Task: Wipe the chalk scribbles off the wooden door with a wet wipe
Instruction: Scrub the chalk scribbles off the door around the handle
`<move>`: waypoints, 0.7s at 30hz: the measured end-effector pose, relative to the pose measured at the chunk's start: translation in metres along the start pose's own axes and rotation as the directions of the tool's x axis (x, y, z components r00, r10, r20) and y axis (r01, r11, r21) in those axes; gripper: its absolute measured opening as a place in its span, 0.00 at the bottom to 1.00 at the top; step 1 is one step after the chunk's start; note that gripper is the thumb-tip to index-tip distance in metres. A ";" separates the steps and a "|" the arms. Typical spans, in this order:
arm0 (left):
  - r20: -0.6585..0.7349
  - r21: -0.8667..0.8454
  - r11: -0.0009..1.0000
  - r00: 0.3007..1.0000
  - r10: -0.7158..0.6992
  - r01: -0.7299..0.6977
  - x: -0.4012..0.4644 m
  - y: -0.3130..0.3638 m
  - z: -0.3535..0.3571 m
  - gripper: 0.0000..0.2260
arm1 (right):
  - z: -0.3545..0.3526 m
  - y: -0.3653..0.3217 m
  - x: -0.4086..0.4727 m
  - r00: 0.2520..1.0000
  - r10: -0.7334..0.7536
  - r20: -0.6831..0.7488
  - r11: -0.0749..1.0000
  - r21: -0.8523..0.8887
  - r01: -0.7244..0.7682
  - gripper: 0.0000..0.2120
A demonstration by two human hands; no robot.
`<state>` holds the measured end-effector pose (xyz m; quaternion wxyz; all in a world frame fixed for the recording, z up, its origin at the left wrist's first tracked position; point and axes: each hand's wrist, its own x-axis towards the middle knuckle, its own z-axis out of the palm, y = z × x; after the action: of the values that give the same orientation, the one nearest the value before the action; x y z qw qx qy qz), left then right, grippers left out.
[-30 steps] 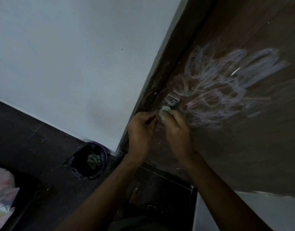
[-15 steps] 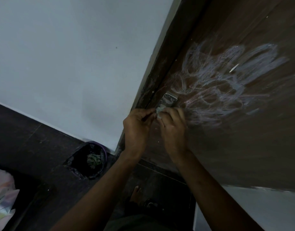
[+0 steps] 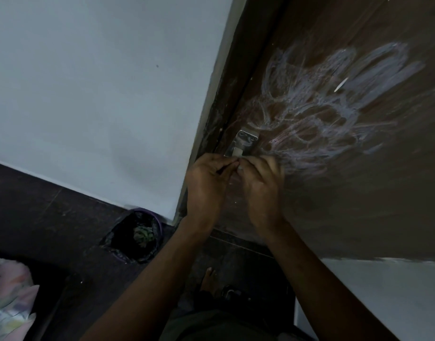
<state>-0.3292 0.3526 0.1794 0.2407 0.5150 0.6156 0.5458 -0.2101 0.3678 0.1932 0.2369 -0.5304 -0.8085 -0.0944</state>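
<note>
The brown wooden door (image 3: 359,205) fills the right side, and pale bluish chalk scribbles (image 3: 334,99) cover its upper middle. My left hand (image 3: 204,185) and my right hand (image 3: 260,188) meet fingertip to fingertip just below a metal latch plate (image 3: 247,139), at the lower left end of the scribbles. Both pinch the wet wipe (image 3: 237,152) between them. Only a small pale scrap of it shows above the fingertips; the rest is hidden by my fingers.
A white wall (image 3: 88,94) stands left of the dark door frame (image 3: 236,82). On the dark floor below sits a bin lined with a black bag (image 3: 137,235). My bare foot (image 3: 207,279) is under my arms. A pale patterned cloth (image 3: 7,303) lies bottom left.
Both hands have crept slightly up towards the latch plate and closed tighter together. The greenish wipe that stuck out between the fingers is now nearly covered.
</note>
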 end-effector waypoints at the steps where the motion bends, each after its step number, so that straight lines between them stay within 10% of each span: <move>1: 0.019 0.006 1.000 1.000 0.013 -0.013 0.002 0.000 -0.001 0.07 | -0.003 0.004 -0.004 1.000 0.020 -0.012 0.999 -0.030 -0.021 0.12; 17: 0.133 0.028 0.990 0.982 0.135 -0.139 -0.001 0.005 0.006 0.09 | -0.011 0.035 -0.029 0.959 0.267 -0.094 0.959 0.125 -0.255 0.10; 19: 0.159 0.034 0.989 0.978 0.137 -0.144 -0.001 0.005 0.009 0.09 | -0.014 0.045 -0.039 0.844 0.537 -0.010 0.795 0.343 -0.501 0.09; 21: 0.170 0.030 0.989 0.976 0.137 -0.144 -0.001 0.005 0.012 0.09 | -0.011 0.045 -0.042 0.584 0.791 0.180 0.357 0.639 -0.682 0.11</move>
<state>-0.3164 0.3564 0.1806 0.2417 0.6062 0.5667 0.5030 -0.1531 0.3482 0.1784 0.4844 -0.7085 -0.4386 0.2665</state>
